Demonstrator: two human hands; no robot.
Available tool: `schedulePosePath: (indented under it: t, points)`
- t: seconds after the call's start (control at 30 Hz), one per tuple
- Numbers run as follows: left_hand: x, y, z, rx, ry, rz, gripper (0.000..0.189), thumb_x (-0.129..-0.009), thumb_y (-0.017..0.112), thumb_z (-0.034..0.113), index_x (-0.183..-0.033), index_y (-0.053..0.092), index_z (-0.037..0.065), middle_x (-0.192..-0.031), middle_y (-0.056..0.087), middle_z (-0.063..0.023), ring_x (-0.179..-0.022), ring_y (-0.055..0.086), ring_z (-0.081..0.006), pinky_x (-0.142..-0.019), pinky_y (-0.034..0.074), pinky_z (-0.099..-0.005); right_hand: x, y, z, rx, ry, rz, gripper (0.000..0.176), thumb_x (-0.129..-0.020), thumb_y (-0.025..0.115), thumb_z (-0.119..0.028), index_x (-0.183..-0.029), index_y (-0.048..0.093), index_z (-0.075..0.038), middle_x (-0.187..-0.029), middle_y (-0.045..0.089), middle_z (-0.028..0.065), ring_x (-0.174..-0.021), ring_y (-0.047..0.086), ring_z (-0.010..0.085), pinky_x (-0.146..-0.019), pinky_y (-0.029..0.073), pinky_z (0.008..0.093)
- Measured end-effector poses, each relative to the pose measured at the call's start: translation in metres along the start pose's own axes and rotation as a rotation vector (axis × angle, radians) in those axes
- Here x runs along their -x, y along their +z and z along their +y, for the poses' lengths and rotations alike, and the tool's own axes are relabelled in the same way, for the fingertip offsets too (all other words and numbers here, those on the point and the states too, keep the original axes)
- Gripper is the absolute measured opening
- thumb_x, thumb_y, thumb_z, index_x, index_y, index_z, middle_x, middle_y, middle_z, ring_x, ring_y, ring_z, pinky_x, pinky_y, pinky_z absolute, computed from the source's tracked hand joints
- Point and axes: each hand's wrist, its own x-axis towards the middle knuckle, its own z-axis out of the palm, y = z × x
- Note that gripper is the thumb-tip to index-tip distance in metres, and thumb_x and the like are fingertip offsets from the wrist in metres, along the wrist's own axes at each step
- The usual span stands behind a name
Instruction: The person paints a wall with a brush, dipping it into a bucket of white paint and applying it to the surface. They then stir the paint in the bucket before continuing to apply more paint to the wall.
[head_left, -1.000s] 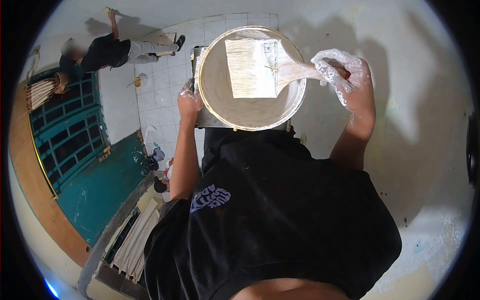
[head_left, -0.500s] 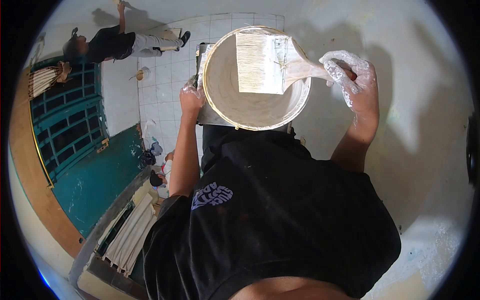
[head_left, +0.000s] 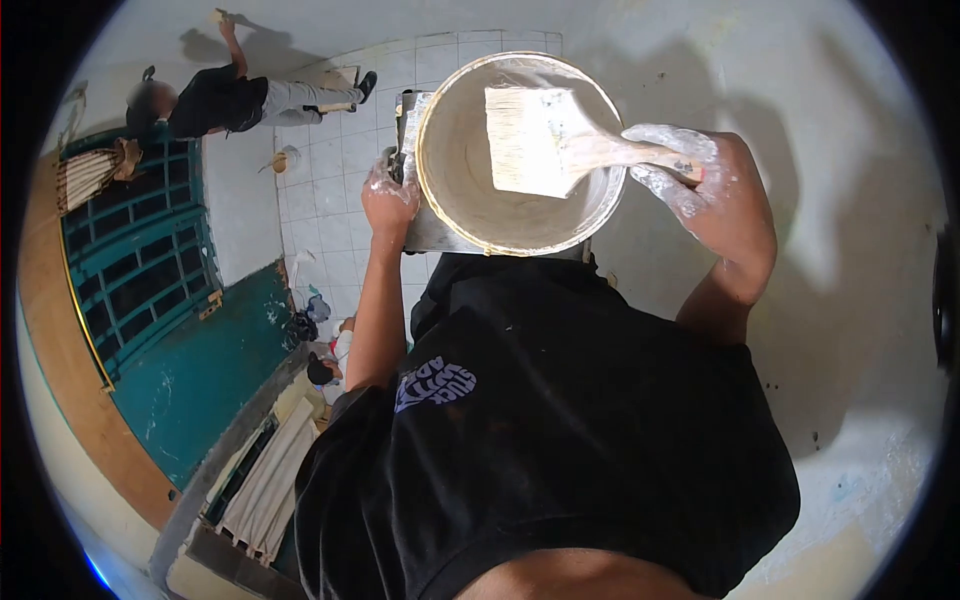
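A wide paintbrush (head_left: 530,142) with pale bristles and a wooden handle is held over the mouth of a round bucket (head_left: 432,190). My right hand (head_left: 705,180), smeared with white, is closed around the brush handle, thumb and fingers on either side of it. The bucket has whitish coating inside its walls; how much it contains is hard to tell. It rests on a metal platform (head_left: 430,236) resembling a ladder top. At the platform's left edge, my left hand (head_left: 390,195) is closed on that edge, its fingers partly hidden and also marked with white.
Another person (head_left: 215,100) reaches up at the wall on the left, holding a brush (head_left: 220,15). Below, a second person (head_left: 325,368) is partly visible near plastic bags (head_left: 310,315). A teal barred window (head_left: 140,240) and bundled curtains (head_left: 265,480) line the left. White floor tiles (head_left: 335,210) lie below.
The brush has shifted slightly right and tilted over the bucket. My right hand has turned and now covers more of the handle. The other person's raised arm has moved a little left.
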Motion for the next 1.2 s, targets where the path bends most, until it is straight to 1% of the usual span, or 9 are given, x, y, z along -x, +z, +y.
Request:
schedulePosePath:
  t: [0.13,0.17,0.3,0.5,0.57,0.77,0.97,1.1,1.2]
  points:
    - [-0.002,-0.017,0.029,0.035,0.048,0.204,0.027,-0.082,0.059,0.013,-0.106,0.058,0.001,-0.091,0.062,-0.0158,-0.081,0.060,-0.0323,-0.076,0.047,-0.0401,-0.003,0.018,-0.021,0.401,-0.030,0.029,0.022,-0.079,0.062,-0.017,-0.093,0.063,0.000,-0.079,0.064,0.0170,-0.070,0.059,0.0324,-0.066,0.047,0.0391]
    - [-0.004,-0.020,0.037,0.190,0.037,0.214,0.030,-0.085,0.057,0.015,-0.110,0.055,0.000,-0.091,0.062,-0.0136,-0.081,0.060,-0.0258,-0.075,0.047,-0.0372,-0.004,0.024,-0.028,0.479,-0.013,0.064,0.022,-0.080,0.062,-0.019,-0.091,0.063,0.000,-0.079,0.063,0.0176,-0.071,0.057,0.0353,-0.068,0.046,0.0420]
    - [-0.022,-0.052,0.099,0.651,0.130,0.149,0.033,-0.091,0.048,0.015,-0.118,0.050,-0.004,-0.090,0.062,-0.0135,-0.078,0.059,-0.0168,-0.071,0.047,-0.0319,-0.012,0.048,-0.038,0.607,0.027,0.002,0.019,-0.078,0.061,-0.018,-0.079,0.060,0.000,-0.072,0.060,0.0171,-0.072,0.058,0.0344,-0.068,0.046,0.0434]
    - [-0.048,-0.050,0.111,0.577,0.346,-0.077,0.037,-0.094,0.040,0.020,-0.120,0.051,-0.004,-0.096,0.063,-0.0177,-0.086,0.062,-0.0229,-0.077,0.048,-0.0324,-0.039,0.070,-0.057,0.495,0.240,-0.095,0.012,-0.070,0.056,-0.008,-0.077,0.060,0.001,-0.079,0.062,0.0190,-0.080,0.061,0.0340,-0.073,0.049,0.0412]
    - [-0.052,-0.045,0.093,0.480,0.430,-0.167,0.031,-0.092,0.042,0.013,-0.114,0.054,-0.005,-0.097,0.063,-0.0186,-0.085,0.063,-0.0282,-0.075,0.049,-0.0351,-0.038,0.077,-0.055,0.465,0.211,0.043,0.010,-0.068,0.057,-0.006,-0.073,0.063,-0.001,-0.075,0.064,0.0177,-0.076,0.063,0.0313,-0.070,0.051,0.0403]
    - [-0.052,-0.047,0.097,0.446,0.579,-0.086,0.029,-0.086,0.050,0.009,-0.110,0.056,-0.006,-0.096,0.063,-0.0189,-0.082,0.064,-0.0299,-0.073,0.050,-0.0365,-0.022,0.080,-0.056,0.401,0.240,0.184,0.012,-0.069,0.058,-0.007,-0.075,0.065,0.000,-0.074,0.064,0.0187,-0.074,0.064,0.0332,-0.070,0.051,0.0413]
    - [-0.056,-0.044,0.091,0.382,0.637,-0.056,0.033,-0.080,0.058,0.007,-0.110,0.056,-0.005,-0.096,0.063,-0.0201,-0.083,0.064,-0.0322,-0.074,0.050,-0.0361,0.002,0.082,-0.048,0.351,0.323,0.262,0.018,-0.076,0.060,-0.016,-0.081,0.063,0.001,-0.082,0.064,0.0203,-0.079,0.062,0.0337,-0.076,0.049,0.0423]
    - [-0.053,-0.046,0.103,0.580,0.539,-0.096,0.031,-0.082,0.057,0.008,-0.110,0.057,-0.005,-0.097,0.063,-0.0191,-0.082,0.064,-0.0294,-0.073,0.050,-0.0348,0.003,0.078,-0.063,0.438,0.440,0.212,0.021,-0.078,0.059,-0.019,-0.084,0.063,0.001,-0.084,0.064,0.0195,-0.085,0.061,0.0321,-0.079,0.047,0.0429]
    - [-0.052,-0.044,0.110,0.660,0.468,-0.102,0.029,-0.084,0.054,0.008,-0.109,0.058,-0.005,-0.094,0.064,-0.0183,-0.078,0.064,-0.0257,-0.072,0.049,-0.0331,-0.003,0.093,-0.054,0.455,0.394,0.236,0.021,-0.079,0.058,-0.019,-0.085,0.063,0.001,-0.082,0.063,0.0196,-0.084,0.061,0.0325,-0.079,0.047,0.0436]
